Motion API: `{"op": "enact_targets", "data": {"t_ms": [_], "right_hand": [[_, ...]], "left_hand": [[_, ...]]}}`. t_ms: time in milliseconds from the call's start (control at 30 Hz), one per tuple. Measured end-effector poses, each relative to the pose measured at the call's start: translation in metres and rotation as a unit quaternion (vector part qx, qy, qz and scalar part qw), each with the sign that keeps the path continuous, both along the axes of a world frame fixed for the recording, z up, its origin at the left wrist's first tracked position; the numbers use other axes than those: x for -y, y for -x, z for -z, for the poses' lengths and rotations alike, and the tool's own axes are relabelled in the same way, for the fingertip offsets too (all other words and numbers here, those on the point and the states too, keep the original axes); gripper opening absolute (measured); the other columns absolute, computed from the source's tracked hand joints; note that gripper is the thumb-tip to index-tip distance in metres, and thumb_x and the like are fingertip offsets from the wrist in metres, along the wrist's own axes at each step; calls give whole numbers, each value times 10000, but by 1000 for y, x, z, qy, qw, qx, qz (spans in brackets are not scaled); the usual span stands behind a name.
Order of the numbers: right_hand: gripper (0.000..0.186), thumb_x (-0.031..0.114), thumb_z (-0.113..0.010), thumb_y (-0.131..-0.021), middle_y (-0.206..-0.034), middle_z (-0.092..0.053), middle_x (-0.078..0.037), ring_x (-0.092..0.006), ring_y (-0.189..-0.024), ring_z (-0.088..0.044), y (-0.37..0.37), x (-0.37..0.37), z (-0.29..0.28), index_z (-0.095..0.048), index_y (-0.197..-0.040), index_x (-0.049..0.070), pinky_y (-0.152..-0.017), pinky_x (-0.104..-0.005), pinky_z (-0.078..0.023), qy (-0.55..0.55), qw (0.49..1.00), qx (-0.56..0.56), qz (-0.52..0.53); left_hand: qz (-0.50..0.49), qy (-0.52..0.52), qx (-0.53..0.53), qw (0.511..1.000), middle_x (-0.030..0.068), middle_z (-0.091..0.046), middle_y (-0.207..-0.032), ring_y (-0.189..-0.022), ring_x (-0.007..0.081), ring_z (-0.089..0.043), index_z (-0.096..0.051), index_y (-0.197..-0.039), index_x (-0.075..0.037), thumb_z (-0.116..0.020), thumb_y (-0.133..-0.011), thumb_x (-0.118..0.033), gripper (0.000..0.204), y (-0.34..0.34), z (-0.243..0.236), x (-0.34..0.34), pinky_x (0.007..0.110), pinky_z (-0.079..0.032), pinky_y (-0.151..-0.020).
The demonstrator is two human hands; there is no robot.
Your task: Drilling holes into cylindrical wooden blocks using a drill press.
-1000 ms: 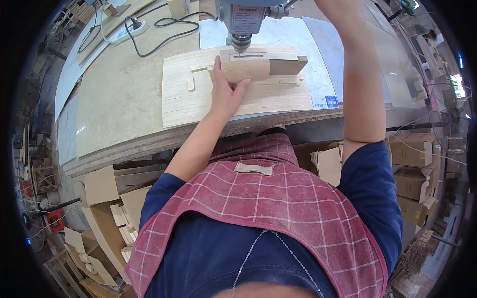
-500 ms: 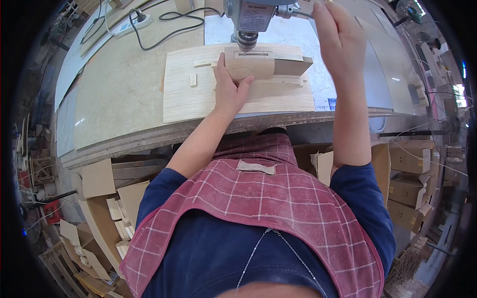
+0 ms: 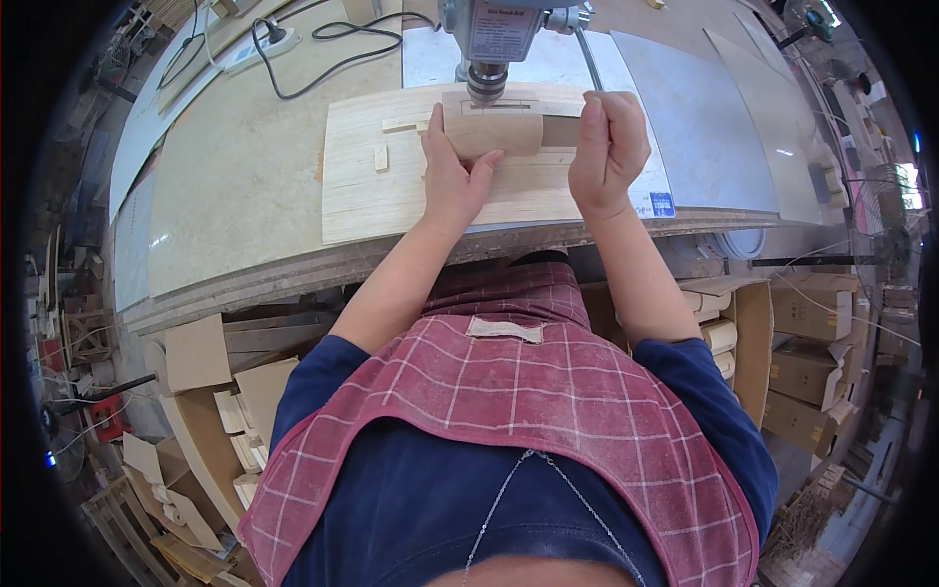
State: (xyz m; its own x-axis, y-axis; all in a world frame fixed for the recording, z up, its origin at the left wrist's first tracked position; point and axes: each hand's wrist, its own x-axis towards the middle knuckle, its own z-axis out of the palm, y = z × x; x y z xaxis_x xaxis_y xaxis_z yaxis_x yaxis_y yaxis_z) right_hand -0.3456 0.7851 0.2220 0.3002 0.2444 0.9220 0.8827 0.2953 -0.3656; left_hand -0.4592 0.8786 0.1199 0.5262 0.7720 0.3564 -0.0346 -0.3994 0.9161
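A grey bench drill [image 3: 499,29] stands over the bench, its metal chuck [image 3: 487,80] just above a slot in a pale wooden piece [image 3: 509,132] with a darker right end. That piece sits on a light wooden board [image 3: 362,201] with small blocks fixed on it. My left hand [image 3: 455,176] is closed on the piece's left part, thumb along its front, index finger stretched up its side. My right hand [image 3: 611,152] is closed around the drill's long lever [image 3: 590,59], its fist now low beside the right end of the piece.
A power strip [image 3: 262,51] and black cable [image 3: 357,49] lie at the bench's back left. Metal sheets [image 3: 714,137] cover the right. Below the front edge are open cardboard boxes [image 3: 201,470] of wooden parts, stacked boxes [image 3: 812,362] and a white bucket [image 3: 732,247].
My right hand has come down from the upper right, swinging the lever down and toward me. My left hand stays on the wooden piece, which appears slightly shifted right with the whole view.
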Motion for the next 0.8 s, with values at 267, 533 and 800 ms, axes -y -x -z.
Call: {"op": "enact_targets", "data": {"t_ms": [267,533,800], "right_hand": [[87,-9,-562,-788,-719,-505,-85,-169,-574,-461,-8,-9,36,-571,-874,5,-497,-260,-363,-6,1000,8,5],[74,-18,-577,-767,-680,-504,-82,-175,-541,-459,-6,-4,29,-577,-836,8,-485,-260,-368,32,999,-1,10],[135,162,-580,-845,-747,-561,-55,-102,-653,-496,-19,3,-81,-576,-858,28,-579,-242,-406,194,965,80,155]], "left_hand": [[4,40,-12,999,208,-355,-1175,-985,320,-504,-116,-1353,18,-694,-726,-170,873,1,-6,3,360,-460,-797],[0,41,-13,999,216,-354,-1176,-988,318,-500,-129,-1344,43,-693,-726,-166,862,2,-10,4,360,-454,-811],[-11,-19,-39,999,186,-331,-1218,-955,228,-547,-70,-1369,-9,-655,-765,-78,844,4,-3,1,285,-518,-700]]}}
